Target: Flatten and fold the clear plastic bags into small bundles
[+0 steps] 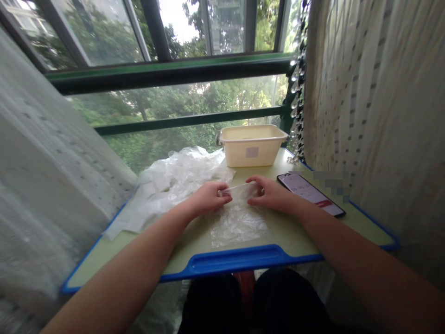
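A clear plastic bag (239, 225) hangs down onto the tabletop between my hands, crinkled along its lower part. My left hand (211, 195) pinches its upper left edge between thumb and fingers. At the upper right edge, my right hand (266, 191) grips the same bag, its fingers curled. The top edge is stretched between the two hands. Just left of my left hand lies a large heap of similar clear plastic bags (184, 174), spread over the table's left side.
A cream plastic bin (253, 153) with a small label stands at the table's back. On the right lies a phone (309, 192) with its screen lit. The pale table (236, 265) has a raised blue rim. Curtains (361, 93) hang at both sides, with a window behind.
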A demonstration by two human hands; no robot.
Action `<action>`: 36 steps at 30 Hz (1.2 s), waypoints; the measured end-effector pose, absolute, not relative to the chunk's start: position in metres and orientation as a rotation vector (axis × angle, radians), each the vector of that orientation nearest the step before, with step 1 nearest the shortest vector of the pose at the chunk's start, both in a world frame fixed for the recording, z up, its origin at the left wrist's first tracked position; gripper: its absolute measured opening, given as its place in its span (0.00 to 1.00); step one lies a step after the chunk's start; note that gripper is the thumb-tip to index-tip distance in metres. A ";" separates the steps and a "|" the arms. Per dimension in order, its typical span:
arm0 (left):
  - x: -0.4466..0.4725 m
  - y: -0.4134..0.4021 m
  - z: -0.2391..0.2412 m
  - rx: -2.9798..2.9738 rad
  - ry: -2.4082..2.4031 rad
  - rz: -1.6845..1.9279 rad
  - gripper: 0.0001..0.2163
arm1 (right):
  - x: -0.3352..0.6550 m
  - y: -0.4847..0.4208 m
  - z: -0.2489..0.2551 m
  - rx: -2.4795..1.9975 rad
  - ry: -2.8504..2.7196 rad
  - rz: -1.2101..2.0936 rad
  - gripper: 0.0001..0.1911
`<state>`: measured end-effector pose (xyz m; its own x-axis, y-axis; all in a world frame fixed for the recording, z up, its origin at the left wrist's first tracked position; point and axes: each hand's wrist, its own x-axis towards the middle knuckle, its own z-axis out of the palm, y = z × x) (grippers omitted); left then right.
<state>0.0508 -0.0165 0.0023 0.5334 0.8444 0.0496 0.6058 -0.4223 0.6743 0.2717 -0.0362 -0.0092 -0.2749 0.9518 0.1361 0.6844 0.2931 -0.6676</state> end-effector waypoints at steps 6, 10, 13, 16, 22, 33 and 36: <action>0.051 -0.016 0.001 2.171 1.172 0.519 0.09 | 0.273 -0.030 -0.014 -1.394 -2.006 0.849 0.21; 0.051 -0.016 0.001 2.156 1.165 0.521 0.09 | 0.274 -0.032 -0.009 -1.427 -2.036 0.812 0.19; 0.051 -0.016 0.000 2.125 1.162 0.511 0.09 | 0.273 -0.035 -0.005 -1.455 -2.040 0.790 0.21; 0.050 -0.015 -0.003 2.099 1.144 0.507 0.10 | 0.273 -0.035 -0.007 -1.448 -2.036 0.791 0.20; 0.050 -0.016 0.001 2.083 1.135 0.479 0.11 | 0.274 -0.032 -0.011 -1.409 -2.050 0.774 0.12; 0.048 -0.014 0.001 2.321 1.087 0.512 0.09 | 0.274 -0.033 -0.014 -1.357 -2.123 0.509 0.09; 0.050 -0.014 -0.001 2.421 1.145 0.555 0.08 | 0.273 -0.034 -0.016 -1.234 -2.212 0.340 0.07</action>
